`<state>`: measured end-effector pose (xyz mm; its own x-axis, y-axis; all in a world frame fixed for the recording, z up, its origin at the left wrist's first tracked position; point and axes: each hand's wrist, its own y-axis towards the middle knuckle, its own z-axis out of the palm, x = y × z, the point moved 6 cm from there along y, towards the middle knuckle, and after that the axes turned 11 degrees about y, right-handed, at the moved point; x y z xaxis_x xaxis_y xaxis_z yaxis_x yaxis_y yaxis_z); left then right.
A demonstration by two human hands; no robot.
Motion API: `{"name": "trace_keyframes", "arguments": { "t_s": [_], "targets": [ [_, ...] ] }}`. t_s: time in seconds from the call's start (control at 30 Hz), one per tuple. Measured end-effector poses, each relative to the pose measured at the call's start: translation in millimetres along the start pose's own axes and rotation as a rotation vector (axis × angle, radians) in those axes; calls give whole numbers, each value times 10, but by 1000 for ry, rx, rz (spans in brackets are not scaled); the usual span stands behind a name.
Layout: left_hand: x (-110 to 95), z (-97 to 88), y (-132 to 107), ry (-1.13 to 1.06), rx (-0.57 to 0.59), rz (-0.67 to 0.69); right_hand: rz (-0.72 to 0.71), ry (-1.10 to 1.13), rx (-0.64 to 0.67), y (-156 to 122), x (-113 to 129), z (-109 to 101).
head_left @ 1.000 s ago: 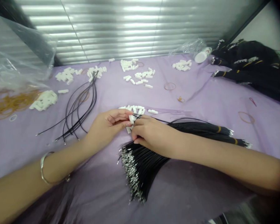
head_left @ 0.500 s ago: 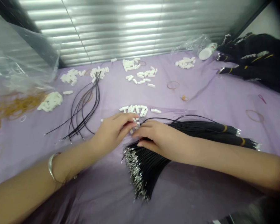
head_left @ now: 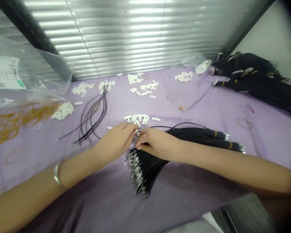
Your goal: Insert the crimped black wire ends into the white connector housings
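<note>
Two hands meeting over one big bundle of black wires
Left hand and right hand pinch, fingers curled, at small white plastic connectors at twelve o'clock; six loose black wires lie at ten.

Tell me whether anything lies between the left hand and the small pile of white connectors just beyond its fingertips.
Nothing visible does. The left hand rests on the purple cloth, and only bare cloth separates its fingertips from the white connectors. The black wire bundle lies under the right hand, off that path.
</note>
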<state>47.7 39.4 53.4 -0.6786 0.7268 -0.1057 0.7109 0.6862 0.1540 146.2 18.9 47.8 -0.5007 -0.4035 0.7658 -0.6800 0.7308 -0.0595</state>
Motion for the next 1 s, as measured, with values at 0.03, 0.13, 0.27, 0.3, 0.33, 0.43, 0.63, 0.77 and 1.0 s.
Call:
{"name": "trace_keyframes", "arguments": {
  "t_s": [0.03, 0.13, 0.27, 0.3, 0.33, 0.43, 0.63, 0.77, 1.0],
  "targets": [
    [3, 8, 9, -19, 11, -13, 6, -3, 12, 6, 2, -3],
    [-20, -11, 12, -46, 17, -17, 22, -7, 61, -22, 21, -13],
    [-88, -98, -68, -118, 20, -59, 21, -24, 132, -131, 92, -5],
    [-103, -114, -96, -150, 26, -81, 37, -60, 138, -151, 102, -4],
    [-115, -124, -123, -183, 30, -99, 56, -105, 140, -163, 108, -1],
    [-128, -98, -185, -307, 39, -140, 104, -217, 147, -148, 105, 23],
    [41, 183, -211, -869, 48, -358, 60, -153, 172, -50, 66, 104],
    [96, 264, -180, -999, 29, -413, 4, -233, 192, -65, 86, 144],
    [96, 245, -204, -995, 57, -413, 77, -190, 75, -179, 99, 85]
  ]
}}
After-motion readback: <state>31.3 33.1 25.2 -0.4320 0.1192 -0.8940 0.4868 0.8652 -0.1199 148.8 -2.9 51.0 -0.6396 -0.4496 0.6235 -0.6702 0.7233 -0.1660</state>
